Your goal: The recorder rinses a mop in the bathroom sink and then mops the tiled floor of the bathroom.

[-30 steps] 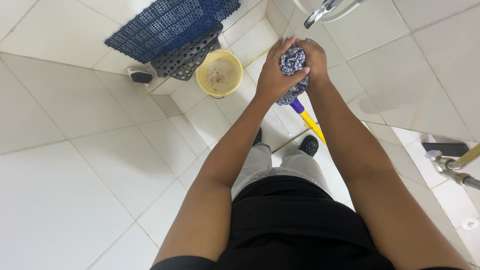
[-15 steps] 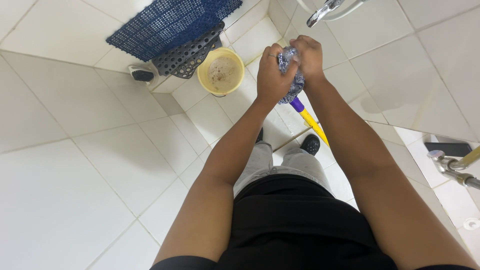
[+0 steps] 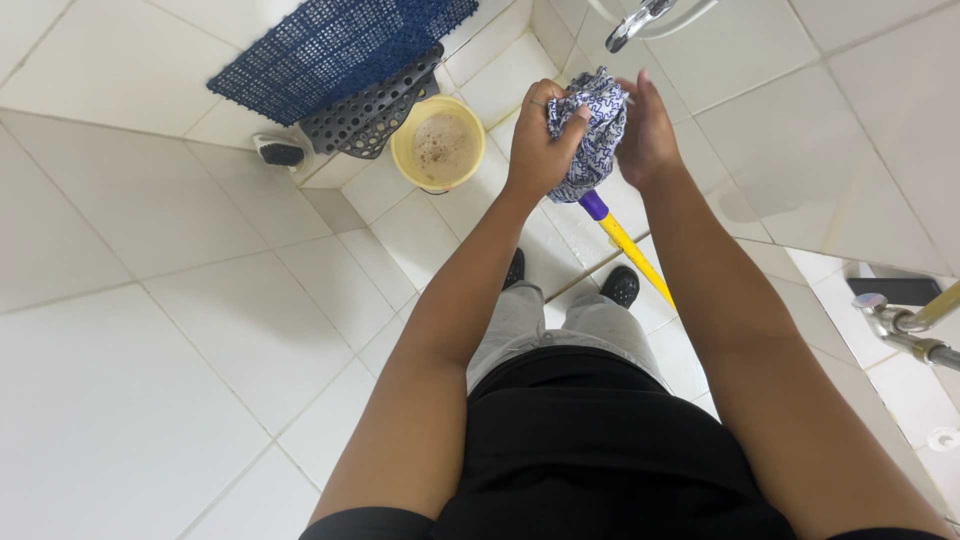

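Blue-white mop cloth (image 3: pixel 592 135) gripped by both hands over tiled floor (image 3: pixel 150 300).
Left hand (image 3: pixel 541 150) fingers closed on it, right hand (image 3: pixel 648 140) pressing; yellow bucket (image 3: pixel 405 150) holds dirty water.

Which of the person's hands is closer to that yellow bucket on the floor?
Left. The left hand grips the mop cloth on the side toward the yellow bucket; the right hand is on the cloth's far side.

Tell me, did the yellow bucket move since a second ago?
No. The yellow bucket sits in the same spot, tucked against the dark mat's corner on the white floor tiles; only the camera view shifted slightly.
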